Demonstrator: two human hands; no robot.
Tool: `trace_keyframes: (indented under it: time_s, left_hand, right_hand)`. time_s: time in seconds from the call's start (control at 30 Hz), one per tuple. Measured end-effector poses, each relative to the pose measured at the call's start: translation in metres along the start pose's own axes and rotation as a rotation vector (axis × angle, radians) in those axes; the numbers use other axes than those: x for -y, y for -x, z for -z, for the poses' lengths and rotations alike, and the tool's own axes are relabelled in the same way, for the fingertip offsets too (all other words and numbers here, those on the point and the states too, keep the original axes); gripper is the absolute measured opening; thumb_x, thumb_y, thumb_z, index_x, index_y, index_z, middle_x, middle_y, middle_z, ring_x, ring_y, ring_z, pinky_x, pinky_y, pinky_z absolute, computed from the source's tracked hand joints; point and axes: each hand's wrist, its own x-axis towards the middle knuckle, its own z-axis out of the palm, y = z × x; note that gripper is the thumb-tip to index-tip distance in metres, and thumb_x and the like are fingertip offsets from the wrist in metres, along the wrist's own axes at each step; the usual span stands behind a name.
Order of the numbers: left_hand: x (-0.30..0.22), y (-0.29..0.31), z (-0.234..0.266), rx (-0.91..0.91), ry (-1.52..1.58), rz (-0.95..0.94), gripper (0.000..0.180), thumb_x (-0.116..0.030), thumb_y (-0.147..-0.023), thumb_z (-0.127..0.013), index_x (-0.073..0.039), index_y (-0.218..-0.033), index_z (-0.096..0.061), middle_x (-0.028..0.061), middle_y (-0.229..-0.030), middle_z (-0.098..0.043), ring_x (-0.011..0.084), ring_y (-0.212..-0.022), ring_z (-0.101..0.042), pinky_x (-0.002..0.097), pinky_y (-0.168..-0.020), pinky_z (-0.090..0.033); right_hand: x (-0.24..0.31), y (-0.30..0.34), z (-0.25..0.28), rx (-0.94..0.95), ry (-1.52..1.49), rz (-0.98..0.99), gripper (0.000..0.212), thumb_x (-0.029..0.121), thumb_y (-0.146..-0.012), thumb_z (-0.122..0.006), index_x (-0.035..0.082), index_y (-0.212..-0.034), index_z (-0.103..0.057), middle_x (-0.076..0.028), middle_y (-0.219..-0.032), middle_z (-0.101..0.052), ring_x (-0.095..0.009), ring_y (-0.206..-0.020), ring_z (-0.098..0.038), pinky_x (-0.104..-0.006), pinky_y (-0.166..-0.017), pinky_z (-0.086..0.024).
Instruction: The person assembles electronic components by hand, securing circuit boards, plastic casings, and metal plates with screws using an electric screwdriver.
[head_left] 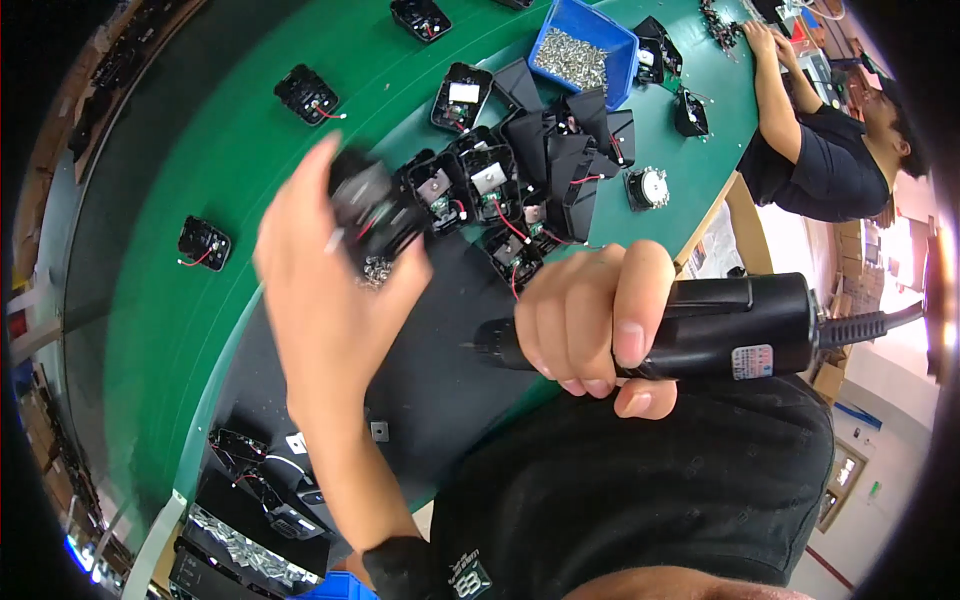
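My right hand point(600, 320) is wrapped round a black corded electric screwdriver point(735, 325), its tip pointing left over a dark mat point(430, 340). To the left, my left hand point(325, 270) grips a black plastic housing point(375, 205) between thumb and fingers. Motion smears this housing, so its inner parts are unclear. Just below it lies a small heap of screws point(376, 271), close to my left thumb. Beyond both hands several black housings point(490, 180) with red wires and small boards are piled together.
A blue bin point(625, 60) of small metal parts stands behind the pile. More housings point(305, 95) are spread over the green surface point(240, 150). A round white-topped part point(650, 188) sits right of the pile. Another person point(820, 150) works at the far right. Metal pieces fill a tray point(250, 548) lower left.
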Motion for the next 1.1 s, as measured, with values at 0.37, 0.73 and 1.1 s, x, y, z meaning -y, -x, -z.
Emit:
trace_keyframes:
  time_s: [0.37, 0.73, 1.1]
  left_hand:
    - [-0.036, -0.069, -0.082, 0.030, -0.555, -0.142, 0.064, -0.040, -0.071, -0.077, 0.001, -0.115, -0.054, 0.0216, -0.112, -0.057, 0.0363, -0.110, -0.051, 0.0470, -0.093, -0.038]
    - [-0.076, 0.048, 0.060, 0.251, 0.356, 0.052, 0.013, -0.020, -0.074, -0.065, -0.007, -0.071, -0.063, 0.0099, -0.079, -0.063, 0.0219, -0.072, -0.062, 0.0315, -0.058, -0.045]
    - [-0.051, 0.132, 0.113, 0.200, 0.351, 0.179, 0.017, -0.027, -0.083, -0.060, -0.014, -0.080, -0.070, 0.0017, -0.080, -0.068, 0.0141, -0.063, -0.059, 0.0256, -0.050, -0.041]
  right_hand:
    - [0.014, 0.020, 0.025, -0.067, 0.056, -0.089, 0.036, 0.012, -0.079, -0.069, 0.014, -0.106, -0.045, 0.004, -0.071, -0.057, -0.011, -0.058, -0.056, -0.0234, -0.053, -0.044]
    - [-0.005, 0.030, 0.039, 0.026, -0.116, -0.306, 0.039, 0.016, -0.080, -0.072, 0.017, -0.112, -0.049, -0.002, -0.086, -0.058, -0.019, -0.073, -0.053, -0.0328, -0.068, -0.040]
    - [-0.033, 0.013, 0.010, -0.106, 0.146, -0.236, 0.052, 0.020, -0.087, -0.064, 0.014, -0.134, -0.044, 0.000, -0.077, -0.050, -0.014, -0.064, -0.049, -0.0339, -0.067, -0.042]
